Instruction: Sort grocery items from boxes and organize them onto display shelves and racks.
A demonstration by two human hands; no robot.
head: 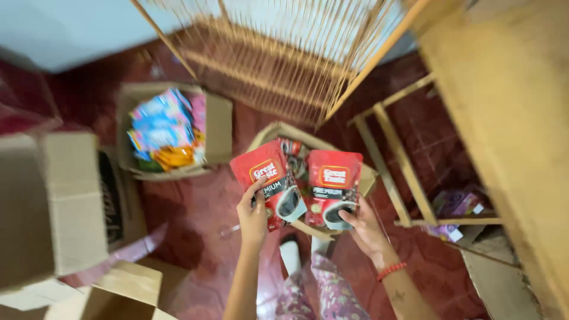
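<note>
The left hand [253, 216] grips the lower edge of a red foil pouch printed with a dark cup [268, 182], tilted left, while the right hand [366, 228], with a red cord bracelet [391, 270] on its wrist, holds a second, matching red pouch [332, 188] upright just beside it. Both are above an open cardboard box [361, 172] on the dark red tiled floor [195, 207]. Another cardboard box of colourful packets [216, 127] sits near the floor's left side.

- 2 red pouches, left pouch [268, 184] & right pouch [332, 188]: glossy plastic film, smooth
- boxes, e.g. open box [219, 127] w/ shiny bright wrappers [163, 130]: matt brown cardboard
- rack [284, 65] & shelf frame [397, 160]: bare pale wood, matt
- floor [195, 207]: dark red, slight sheen
- wrist band [391, 270]: red cord/beads, can't tell
</note>
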